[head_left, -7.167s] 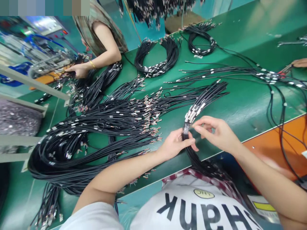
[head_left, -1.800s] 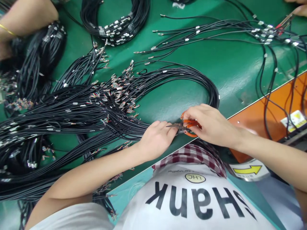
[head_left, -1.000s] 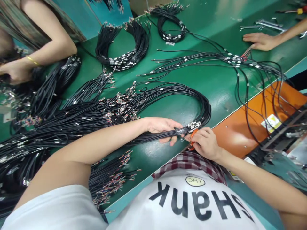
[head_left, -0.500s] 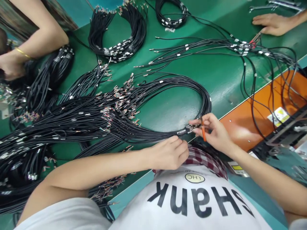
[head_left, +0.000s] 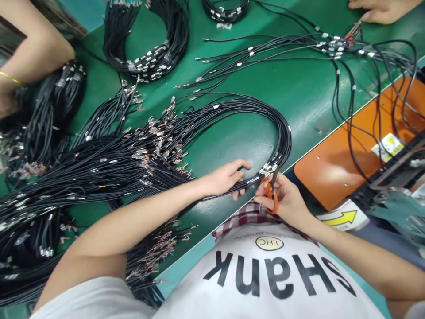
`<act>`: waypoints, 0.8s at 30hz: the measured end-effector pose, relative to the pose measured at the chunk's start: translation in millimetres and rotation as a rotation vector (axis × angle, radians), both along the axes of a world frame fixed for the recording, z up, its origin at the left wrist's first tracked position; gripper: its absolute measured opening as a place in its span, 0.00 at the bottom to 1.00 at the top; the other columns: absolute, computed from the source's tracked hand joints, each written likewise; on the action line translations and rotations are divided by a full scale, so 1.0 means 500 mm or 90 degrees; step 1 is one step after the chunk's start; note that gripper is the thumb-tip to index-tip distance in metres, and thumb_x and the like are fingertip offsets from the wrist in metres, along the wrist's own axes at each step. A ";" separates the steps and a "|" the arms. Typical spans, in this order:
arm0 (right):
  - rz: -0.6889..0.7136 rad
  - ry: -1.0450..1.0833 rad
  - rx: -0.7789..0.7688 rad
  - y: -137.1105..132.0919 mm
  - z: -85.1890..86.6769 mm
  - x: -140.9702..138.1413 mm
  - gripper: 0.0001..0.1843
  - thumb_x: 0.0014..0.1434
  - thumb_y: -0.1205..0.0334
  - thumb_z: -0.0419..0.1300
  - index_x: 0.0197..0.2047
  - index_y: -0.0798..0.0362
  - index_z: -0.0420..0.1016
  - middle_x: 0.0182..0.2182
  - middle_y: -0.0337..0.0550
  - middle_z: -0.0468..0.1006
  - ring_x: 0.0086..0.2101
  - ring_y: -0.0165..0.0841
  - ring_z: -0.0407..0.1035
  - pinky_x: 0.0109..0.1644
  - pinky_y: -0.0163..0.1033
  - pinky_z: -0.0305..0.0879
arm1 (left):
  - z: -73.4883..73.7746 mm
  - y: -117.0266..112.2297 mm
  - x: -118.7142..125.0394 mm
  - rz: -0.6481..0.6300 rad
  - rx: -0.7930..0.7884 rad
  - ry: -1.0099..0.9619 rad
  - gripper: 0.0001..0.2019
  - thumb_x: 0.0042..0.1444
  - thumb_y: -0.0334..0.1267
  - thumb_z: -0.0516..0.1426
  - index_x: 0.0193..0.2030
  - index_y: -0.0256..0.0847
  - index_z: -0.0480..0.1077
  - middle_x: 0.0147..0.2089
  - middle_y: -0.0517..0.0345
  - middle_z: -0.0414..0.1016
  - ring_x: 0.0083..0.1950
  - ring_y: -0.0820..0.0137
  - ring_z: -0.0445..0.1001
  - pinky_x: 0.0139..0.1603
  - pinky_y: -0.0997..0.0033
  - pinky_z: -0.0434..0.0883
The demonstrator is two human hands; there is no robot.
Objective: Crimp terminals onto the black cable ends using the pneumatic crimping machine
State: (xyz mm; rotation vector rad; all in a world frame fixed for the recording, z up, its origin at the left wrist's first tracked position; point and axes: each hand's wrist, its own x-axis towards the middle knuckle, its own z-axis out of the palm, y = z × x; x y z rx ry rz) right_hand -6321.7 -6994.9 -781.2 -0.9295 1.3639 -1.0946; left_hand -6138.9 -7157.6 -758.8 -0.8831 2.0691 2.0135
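Observation:
A looped bundle of black cables (head_left: 286, 141) with white labels lies on the green table in front of me. My left hand (head_left: 227, 178) is around the near side of this loop, thumb side above the cables and fingertips showing beneath them. My right hand (head_left: 288, 197) holds scissors with orange handles (head_left: 272, 204), their dark blades pointing up beside the white labels (head_left: 267, 170) on the bundle. The left part of the loop runs into a tangle of bare, coloured wire ends (head_left: 159, 137).
More black cable coils (head_left: 175, 53) lie at the back. Loose cables (head_left: 292, 42) stretch to the right over an orange panel (head_left: 325, 177). One person's arm (head_left: 43, 48) reaches in at left; another person's hand (head_left: 381, 9) rests at top right, near red-handled pliers (head_left: 352, 35).
My left hand has gone from a closed fist below the bundle to being around it. The scissors have turned in my right hand, handles now plainly showing. The view has shifted slightly.

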 end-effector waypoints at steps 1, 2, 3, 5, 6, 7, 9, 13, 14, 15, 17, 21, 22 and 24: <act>0.001 0.050 -0.014 0.007 -0.005 -0.001 0.19 0.54 0.59 0.72 0.41 0.47 0.66 0.35 0.39 0.80 0.34 0.33 0.75 0.39 0.40 0.72 | 0.003 -0.021 -0.008 -0.055 0.138 -0.024 0.21 0.71 0.38 0.46 0.68 0.36 0.55 0.28 0.58 0.78 0.23 0.69 0.76 0.30 0.69 0.76; -0.007 0.104 -0.034 0.012 -0.011 -0.002 0.17 0.56 0.60 0.71 0.41 0.47 0.66 0.35 0.39 0.81 0.34 0.34 0.75 0.40 0.41 0.72 | 0.009 -0.042 -0.014 -0.105 0.245 -0.023 0.23 0.70 0.38 0.49 0.69 0.37 0.54 0.26 0.59 0.77 0.23 0.69 0.76 0.30 0.70 0.76; -0.021 0.155 -0.058 0.014 -0.017 -0.001 0.15 0.58 0.61 0.70 0.41 0.47 0.66 0.35 0.40 0.81 0.35 0.35 0.76 0.41 0.42 0.72 | 0.015 -0.061 -0.018 -0.147 0.320 -0.005 0.26 0.68 0.39 0.53 0.70 0.38 0.55 0.26 0.60 0.77 0.23 0.69 0.76 0.30 0.70 0.76; -0.071 0.215 -0.114 0.011 -0.029 0.001 0.13 0.59 0.61 0.68 0.40 0.46 0.66 0.35 0.40 0.82 0.34 0.35 0.76 0.40 0.43 0.72 | 0.028 -0.091 -0.021 -0.217 0.398 0.038 0.28 0.63 0.44 0.59 0.67 0.39 0.61 0.28 0.58 0.78 0.26 0.68 0.78 0.31 0.71 0.77; -0.102 0.227 -0.142 0.006 -0.034 0.001 0.14 0.59 0.61 0.68 0.40 0.46 0.65 0.35 0.39 0.82 0.33 0.35 0.76 0.39 0.42 0.72 | 0.033 -0.101 -0.021 -0.245 0.407 0.048 0.26 0.62 0.47 0.61 0.64 0.38 0.66 0.28 0.56 0.78 0.27 0.67 0.79 0.32 0.71 0.77; -0.131 0.234 -0.163 -0.001 -0.037 0.001 0.14 0.59 0.61 0.69 0.40 0.46 0.65 0.35 0.39 0.82 0.32 0.34 0.75 0.37 0.42 0.72 | 0.038 -0.109 -0.021 -0.265 0.398 0.051 0.24 0.61 0.50 0.61 0.58 0.37 0.70 0.29 0.54 0.79 0.28 0.67 0.79 0.32 0.70 0.77; -0.180 0.251 -0.184 -0.014 -0.038 -0.005 0.16 0.57 0.59 0.70 0.40 0.46 0.65 0.35 0.38 0.81 0.30 0.33 0.74 0.36 0.41 0.72 | 0.048 -0.116 -0.018 -0.266 0.314 0.055 0.21 0.62 0.53 0.60 0.48 0.34 0.74 0.29 0.51 0.79 0.29 0.67 0.79 0.33 0.70 0.77; -0.153 0.173 -0.133 -0.023 -0.017 -0.032 0.19 0.56 0.56 0.72 0.45 0.46 0.67 0.45 0.44 0.82 0.40 0.38 0.78 0.45 0.45 0.75 | 0.092 -0.091 -0.006 -0.070 -0.229 0.118 0.17 0.67 0.48 0.56 0.41 0.34 0.75 0.34 0.50 0.80 0.36 0.68 0.79 0.40 0.69 0.76; -0.135 0.118 -0.113 -0.021 -0.009 -0.038 0.20 0.57 0.55 0.71 0.46 0.45 0.66 0.47 0.45 0.81 0.42 0.39 0.78 0.47 0.46 0.76 | 0.104 -0.072 -0.003 -0.030 -0.417 0.139 0.15 0.68 0.45 0.54 0.41 0.35 0.75 0.37 0.49 0.80 0.39 0.68 0.79 0.43 0.67 0.75; -0.125 0.061 -0.096 -0.020 -0.001 -0.043 0.20 0.58 0.54 0.70 0.48 0.44 0.65 0.49 0.45 0.81 0.42 0.40 0.79 0.47 0.46 0.77 | 0.113 -0.047 -0.001 -0.019 -0.594 0.164 0.14 0.69 0.42 0.53 0.42 0.36 0.76 0.40 0.49 0.81 0.41 0.67 0.79 0.45 0.66 0.75; -0.127 -0.022 -0.072 -0.017 0.015 -0.047 0.20 0.61 0.51 0.68 0.49 0.43 0.63 0.50 0.45 0.80 0.43 0.40 0.80 0.46 0.47 0.78 | 0.116 0.018 0.002 -0.074 -0.858 0.232 0.12 0.69 0.37 0.51 0.44 0.36 0.76 0.42 0.48 0.81 0.41 0.67 0.78 0.43 0.65 0.74; -0.170 -0.050 -0.020 -0.018 0.037 -0.034 0.19 0.59 0.51 0.69 0.46 0.45 0.65 0.49 0.44 0.79 0.46 0.41 0.80 0.52 0.46 0.78 | 0.081 0.135 0.006 -0.335 -0.955 0.283 0.11 0.67 0.32 0.54 0.52 0.34 0.74 0.49 0.40 0.80 0.45 0.64 0.79 0.43 0.65 0.74; -0.183 -0.052 -0.013 -0.018 0.039 -0.029 0.20 0.57 0.52 0.71 0.45 0.46 0.65 0.48 0.43 0.79 0.46 0.40 0.80 0.53 0.46 0.78 | 0.074 0.146 0.008 -0.372 -0.905 0.295 0.12 0.67 0.33 0.54 0.53 0.35 0.74 0.51 0.40 0.79 0.45 0.65 0.79 0.43 0.66 0.74; -0.212 -0.061 -0.020 -0.019 0.036 -0.019 0.24 0.53 0.54 0.74 0.45 0.45 0.64 0.47 0.41 0.78 0.46 0.40 0.80 0.53 0.44 0.78 | 0.076 0.135 0.012 -0.362 -0.752 0.364 0.13 0.69 0.35 0.51 0.56 0.39 0.73 0.52 0.44 0.80 0.43 0.69 0.79 0.41 0.70 0.74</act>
